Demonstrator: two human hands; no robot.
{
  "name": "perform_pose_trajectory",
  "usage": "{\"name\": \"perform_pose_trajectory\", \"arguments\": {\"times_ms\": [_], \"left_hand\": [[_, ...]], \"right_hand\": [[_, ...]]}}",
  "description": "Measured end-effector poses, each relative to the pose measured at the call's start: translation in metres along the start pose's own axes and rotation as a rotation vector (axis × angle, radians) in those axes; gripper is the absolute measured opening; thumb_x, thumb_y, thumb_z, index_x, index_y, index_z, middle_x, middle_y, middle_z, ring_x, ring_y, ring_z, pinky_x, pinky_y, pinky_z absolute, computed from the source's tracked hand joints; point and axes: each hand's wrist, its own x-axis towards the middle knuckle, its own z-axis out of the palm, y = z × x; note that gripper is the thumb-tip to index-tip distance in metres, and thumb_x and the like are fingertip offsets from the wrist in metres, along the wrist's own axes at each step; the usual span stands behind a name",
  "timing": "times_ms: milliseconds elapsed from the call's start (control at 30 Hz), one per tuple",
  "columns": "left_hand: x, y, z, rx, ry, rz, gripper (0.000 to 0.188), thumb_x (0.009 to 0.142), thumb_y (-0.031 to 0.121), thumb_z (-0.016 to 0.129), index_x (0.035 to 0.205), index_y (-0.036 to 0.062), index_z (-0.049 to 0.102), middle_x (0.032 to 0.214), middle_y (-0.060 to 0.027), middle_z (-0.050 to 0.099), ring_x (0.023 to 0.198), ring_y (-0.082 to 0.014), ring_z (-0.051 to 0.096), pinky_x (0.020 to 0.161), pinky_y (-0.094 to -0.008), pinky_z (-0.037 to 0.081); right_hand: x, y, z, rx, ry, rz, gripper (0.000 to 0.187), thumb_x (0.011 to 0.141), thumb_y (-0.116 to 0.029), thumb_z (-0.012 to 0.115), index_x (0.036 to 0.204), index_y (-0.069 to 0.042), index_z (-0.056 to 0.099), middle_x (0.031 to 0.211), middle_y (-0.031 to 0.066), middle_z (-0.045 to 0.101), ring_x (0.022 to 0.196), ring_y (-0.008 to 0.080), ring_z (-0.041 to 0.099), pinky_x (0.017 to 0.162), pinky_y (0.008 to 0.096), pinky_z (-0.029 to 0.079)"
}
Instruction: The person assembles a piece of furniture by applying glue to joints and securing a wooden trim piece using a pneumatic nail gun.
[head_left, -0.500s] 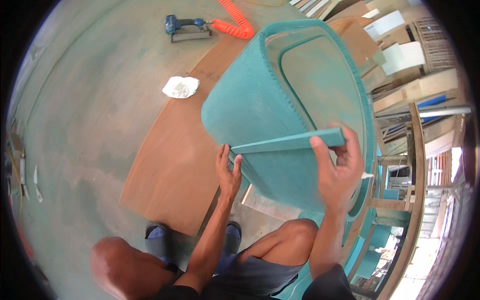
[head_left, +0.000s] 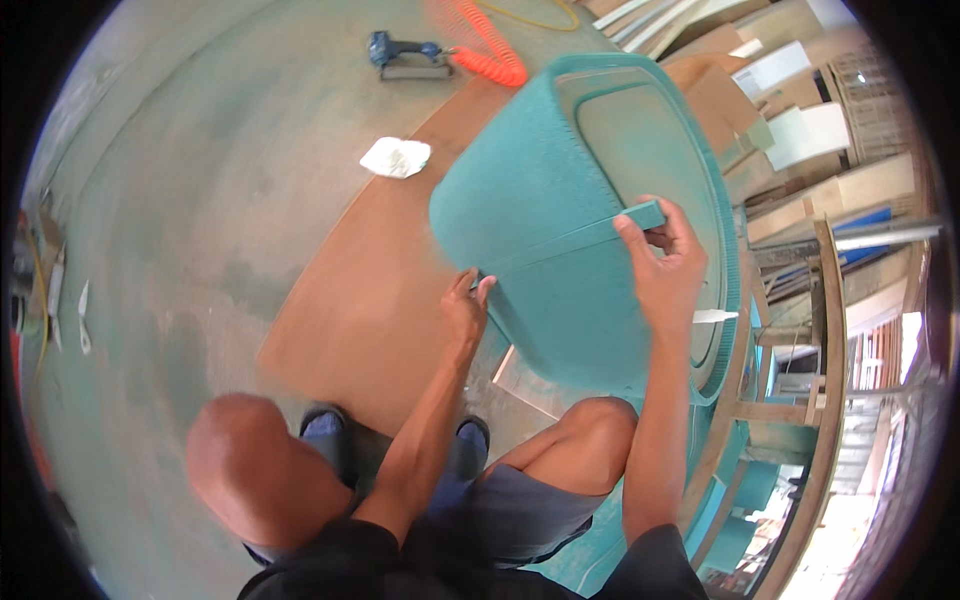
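A large teal, round-cornered shell [head_left: 560,310] with a ribbed rim lies on its side in front of me. Across its side runs a long, thin teal strip [head_left: 560,238]. At the rim end, my right hand [head_left: 665,265] pinches the strip between thumb and fingers. My left hand [head_left: 468,305] has its thumb and fingertips at the strip's other end, by the shell's lower left edge. That end is mostly hidden by the fingers. The strip appears to lie close along the shell, but whether it touches all the way I cannot tell.
A brown board [head_left: 350,290] lies under the shell. On it rests a crumpled white wad [head_left: 396,157]. A blue nail gun [head_left: 408,55] with an orange coiled hose [head_left: 490,50] is beyond. A white nozzle [head_left: 712,316] shows beside my right forearm. Wooden framing [head_left: 828,320] stands at right.
The strip's right end has tilted down onto the shell's side, with both hands still at its ends. My view has shifted slightly.
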Motion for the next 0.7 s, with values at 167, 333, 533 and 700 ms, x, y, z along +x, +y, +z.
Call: {"name": "perform_pose_trajectory", "arguments": {"times_ms": [167,333,533,700], "left_hand": [[-0.023,0.016,0.031,-0.095,0.013,-0.086,0.058,0.104,0.023,0.060,0.146,-0.0136,0.044,0.154,-0.0346,0.041,0.147,-0.0436,0.038,0.123,-0.0442,0.029],[-0.030,0.020,0.036,-0.270,-0.132,-0.180,0.075,0.110,0.036,0.043,0.158,-0.0130,0.013,0.168,-0.0321,0.005,0.158,-0.0419,0.005,0.128,-0.0458,0.008],[-0.031,0.019,0.034,-0.264,-0.142,-0.261,0.077,0.110,0.035,0.045,0.156,-0.0164,0.012,0.167,-0.0347,0.006,0.158,-0.0425,0.006,0.129,-0.0454,0.008],[-0.035,0.019,0.036,-0.294,-0.134,-0.282,0.078,0.108,0.032,0.050,0.156,-0.0173,0.014,0.166,-0.0351,0.009,0.158,-0.0427,0.007,0.128,-0.0452,0.008]], "right_hand": [[0.000,-0.006,0.009,-0.091,0.044,0.063,0.037,0.089,-0.022,0.084,0.117,-0.001,0.070,0.086,0.0026,0.071,0.076,0.0099,0.064,0.073,0.0264,0.052],[-0.004,-0.003,0.009,-0.147,-0.019,0.085,0.037,0.091,-0.023,0.081,0.118,-0.001,0.071,0.085,0.0006,0.068,0.076,0.0083,0.060,0.072,0.0256,0.049],[-0.001,-0.001,0.009,-0.106,-0.017,0.072,0.031,0.095,-0.021,0.078,0.116,0.001,0.070,0.082,0.0004,0.065,0.076,0.0072,0.057,0.071,0.0238,0.047],[-0.001,0.006,0.008,-0.061,-0.027,0.070,0.028,0.096,-0.021,0.077,0.113,0.001,0.070,0.080,-0.0023,0.062,0.073,0.0051,0.052,0.067,0.0213,0.041]]}}
